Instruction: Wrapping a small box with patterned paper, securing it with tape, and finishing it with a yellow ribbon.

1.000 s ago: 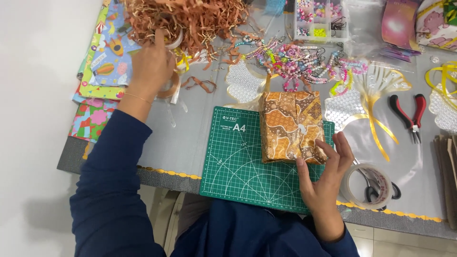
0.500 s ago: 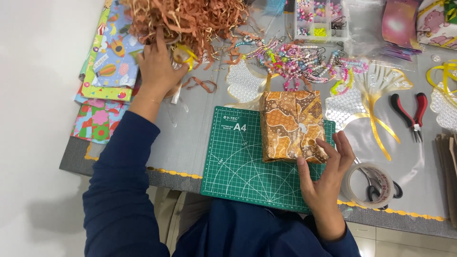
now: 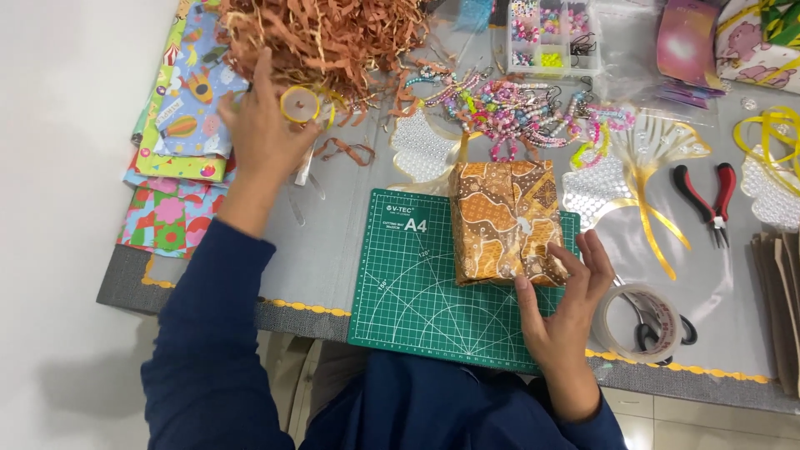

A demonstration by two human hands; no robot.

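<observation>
Yellow ribbon on a small spool [image 3: 299, 104] sits between the fingertips of the left hand [image 3: 262, 133], which pinch it at its rim; the back of the hand faces the camera, so the thumb's grip is hard to make out. Just beyond the spool, at 12 o'clock, lies a heap of brown shredded paper [image 3: 325, 33], cut off by the top edge. At 9 o'clock from this hand lie bright patterned paper sheets [image 3: 179, 125], partly under the wrist.

The right hand [image 3: 567, 308] has its fingers spread loosely and curved, with thumb and fingertips touching the near right corner of the wrapped box [image 3: 502, 221], brown with a batik-like pattern. The box lies on the far right part of the green cutting mat [image 3: 417, 292], at 12 o'clock from the right palm. At 3 o'clock from that hand is a roll of clear tape [image 3: 637, 321], with scissors [image 3: 658, 329] half hidden under it. Further at 1 o'clock lie red-handled pliers [image 3: 704, 196] on the grey table [image 3: 333, 250]; strings of beads [image 3: 517, 112] lie past the box.
</observation>
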